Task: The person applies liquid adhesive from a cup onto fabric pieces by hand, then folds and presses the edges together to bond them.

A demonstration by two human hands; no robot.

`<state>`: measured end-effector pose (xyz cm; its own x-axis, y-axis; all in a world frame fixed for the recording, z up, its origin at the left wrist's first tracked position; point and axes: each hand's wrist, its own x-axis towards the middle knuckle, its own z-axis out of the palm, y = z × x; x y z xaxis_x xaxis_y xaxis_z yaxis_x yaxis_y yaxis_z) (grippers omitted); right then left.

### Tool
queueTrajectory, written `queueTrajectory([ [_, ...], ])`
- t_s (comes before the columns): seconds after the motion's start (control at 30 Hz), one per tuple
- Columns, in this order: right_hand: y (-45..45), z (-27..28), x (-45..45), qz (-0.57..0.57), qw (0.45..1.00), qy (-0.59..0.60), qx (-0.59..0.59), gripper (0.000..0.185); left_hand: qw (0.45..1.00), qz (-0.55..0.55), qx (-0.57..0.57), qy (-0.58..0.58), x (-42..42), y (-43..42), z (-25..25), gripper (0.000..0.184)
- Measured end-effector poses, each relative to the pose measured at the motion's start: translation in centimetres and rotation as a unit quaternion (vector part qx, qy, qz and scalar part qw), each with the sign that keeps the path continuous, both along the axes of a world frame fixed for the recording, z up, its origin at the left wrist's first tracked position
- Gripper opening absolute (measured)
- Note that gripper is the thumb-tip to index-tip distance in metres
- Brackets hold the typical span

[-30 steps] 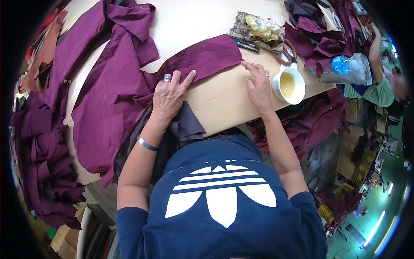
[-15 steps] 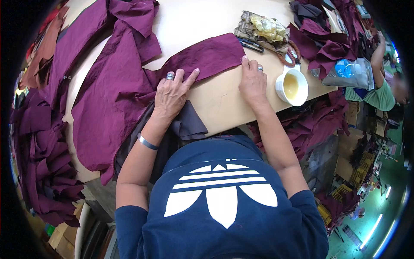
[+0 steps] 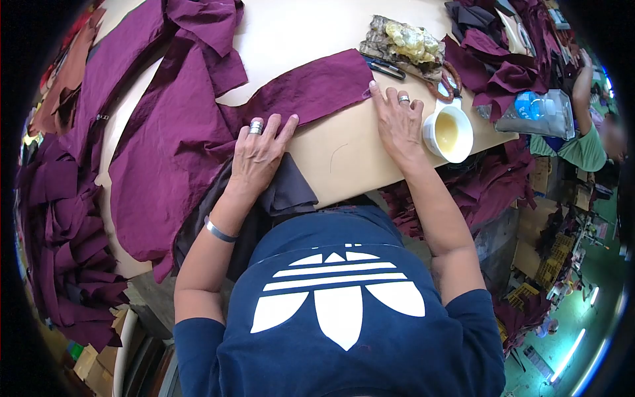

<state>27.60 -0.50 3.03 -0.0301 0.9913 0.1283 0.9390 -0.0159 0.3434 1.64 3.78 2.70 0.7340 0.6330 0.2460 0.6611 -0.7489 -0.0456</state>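
Observation:
My left hand (image 3: 258,155) lies with fingers apart on the lower edge of a maroon cloth (image 3: 307,89) spread over the table. At the cloth's right end, my right hand (image 3: 398,124) touches the corner with its index finger, the other fingers loosely bent and apart. Just right of that hand stands a white cup (image 3: 447,134) holding a yellowish liquid. Beneath my left wrist a dark grey cloth (image 3: 291,188) hangs over the table edge.
A yellowish lump on a crumpled wrapper (image 3: 403,47), a dark pen-like tool (image 3: 383,67) and a brown ring (image 3: 450,83) lie beyond my right hand. Maroon cloth piles (image 3: 66,245) flank the table. A clear plastic case (image 3: 537,114) lies right, near a co-worker's arm (image 3: 583,89).
My right hand has opened from a bunched pose at the cloth's corner, its fingers spreading. My left hand has slid slightly down and left along the cloth's edge.

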Motion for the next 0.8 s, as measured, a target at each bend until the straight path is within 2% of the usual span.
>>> queueTrajectory([
  [0.13, -0.8, -0.1, -1.3, 0.053, 0.998, 0.020, 0.000, 0.044, 1.000, -0.008, 0.002, -0.005, -0.3, -0.4, 0.1, 0.044],
  [0.23, -1.0, 0.1, -2.1, 0.067, 0.997, 0.040, 0.006, 0.043, 1.000, 0.004, -0.016, 0.005, -0.4, -0.5, -0.2, 0.055],
  [0.4, 0.6, 0.5, -0.2, 0.008, 1.000, -0.002, -0.024, 0.043, 0.998, -0.036, -0.048, -0.013, -1.0, -0.8, 0.7, 0.043],
  [0.63, -0.3, -0.2, 0.4, 0.039, 0.999, -0.014, -0.031, 0.054, 0.996, -0.032, -0.073, -0.043, -1.4, -0.7, 0.9, 0.017],
  [0.8, -0.7, 0.3, -1.5, 0.059, 0.997, 0.015, -0.054, 0.055, 0.990, -0.023, -0.122, -0.070, -1.8, -1.0, 2.1, 0.014],
])
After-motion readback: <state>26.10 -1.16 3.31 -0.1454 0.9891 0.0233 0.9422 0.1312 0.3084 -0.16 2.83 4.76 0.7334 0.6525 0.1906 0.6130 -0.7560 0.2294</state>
